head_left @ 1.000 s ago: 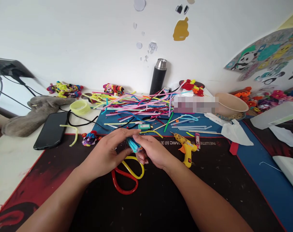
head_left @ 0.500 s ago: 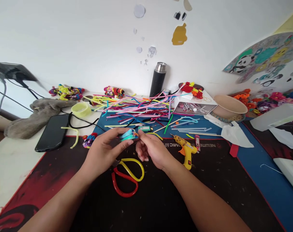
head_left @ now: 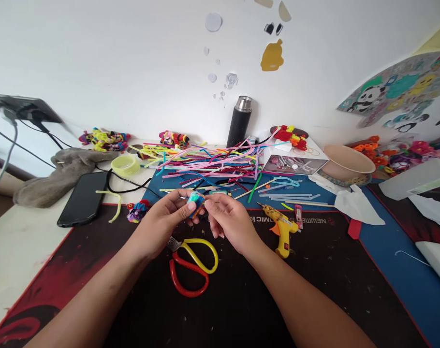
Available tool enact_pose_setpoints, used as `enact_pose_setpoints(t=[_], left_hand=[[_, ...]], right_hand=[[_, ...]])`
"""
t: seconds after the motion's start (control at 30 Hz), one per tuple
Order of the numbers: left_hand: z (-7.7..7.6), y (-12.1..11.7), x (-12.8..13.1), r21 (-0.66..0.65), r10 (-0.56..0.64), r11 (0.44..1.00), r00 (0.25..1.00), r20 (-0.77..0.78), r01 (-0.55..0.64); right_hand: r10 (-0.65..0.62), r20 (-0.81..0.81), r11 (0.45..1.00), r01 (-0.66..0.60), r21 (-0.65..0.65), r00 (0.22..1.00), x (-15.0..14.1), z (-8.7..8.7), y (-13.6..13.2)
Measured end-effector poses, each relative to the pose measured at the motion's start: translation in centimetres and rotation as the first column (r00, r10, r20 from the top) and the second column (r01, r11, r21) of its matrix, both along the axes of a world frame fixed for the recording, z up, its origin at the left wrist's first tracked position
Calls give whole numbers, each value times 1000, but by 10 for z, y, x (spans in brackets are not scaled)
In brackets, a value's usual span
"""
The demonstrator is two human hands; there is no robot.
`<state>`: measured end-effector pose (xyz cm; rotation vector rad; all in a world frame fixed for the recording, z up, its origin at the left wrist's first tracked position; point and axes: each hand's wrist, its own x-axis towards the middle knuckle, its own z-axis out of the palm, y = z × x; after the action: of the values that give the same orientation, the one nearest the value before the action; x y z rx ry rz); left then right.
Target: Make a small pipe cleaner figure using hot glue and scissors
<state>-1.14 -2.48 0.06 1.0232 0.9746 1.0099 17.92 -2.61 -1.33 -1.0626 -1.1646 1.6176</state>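
My left hand (head_left: 158,222) is closed around a small blue and turquoise pipe-cleaner figure (head_left: 196,200), thumb on its near side. From the other side, my right hand (head_left: 232,220) pinches at the figure's right end; its fingertips partly cover what they grip. Some orange shows low on the figure. Scissors with one red and one yellow handle (head_left: 205,265) lie on the dark mat (head_left: 249,299) below the hands, their blades mostly hidden by my left hand. A yellow hot glue gun (head_left: 283,232) rests to the right of my right hand.
A heap of coloured pipe cleaners (head_left: 212,162) spreads behind the hands. Left are a phone (head_left: 84,199), a yellow tape roll (head_left: 125,166) and a small colourful figure (head_left: 138,211). At the back stand a black thermos (head_left: 239,123), a box (head_left: 310,157) and a bowl (head_left: 346,162).
The figure has been turned in the fingers, so it now stands more upright with its blue side showing. Both hands stay close together. The view has shifted slightly.
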Motion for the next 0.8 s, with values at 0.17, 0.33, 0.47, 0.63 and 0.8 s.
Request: enact_pose_setpoints(t=[0.17, 0.33, 0.47, 0.63, 0.8], left_hand=[[-2, -1, 2, -61, -90, 994, 993, 81, 95], [-4, -1, 2, -110, -91, 989, 991, 94, 101], [-5, -2, 2, -77, -114, 990, 993, 36, 116], [0, -4, 0, 6, -185, 983, 981, -62, 185], [4, -2, 1, 10, -177, 984, 980, -92, 179]], right_hand=[[6, 37, 999, -7, 34, 999, -2, -3, -2], [8, 63, 999, -10, 31, 998, -2, -4, -2], [-10, 63, 1000, 9, 23, 998, -2, -5, -1], [-19, 77, 999, 16, 36, 997, -1, -3, -1], [-8, 101, 996, -1, 87, 995, 0, -1, -1]])
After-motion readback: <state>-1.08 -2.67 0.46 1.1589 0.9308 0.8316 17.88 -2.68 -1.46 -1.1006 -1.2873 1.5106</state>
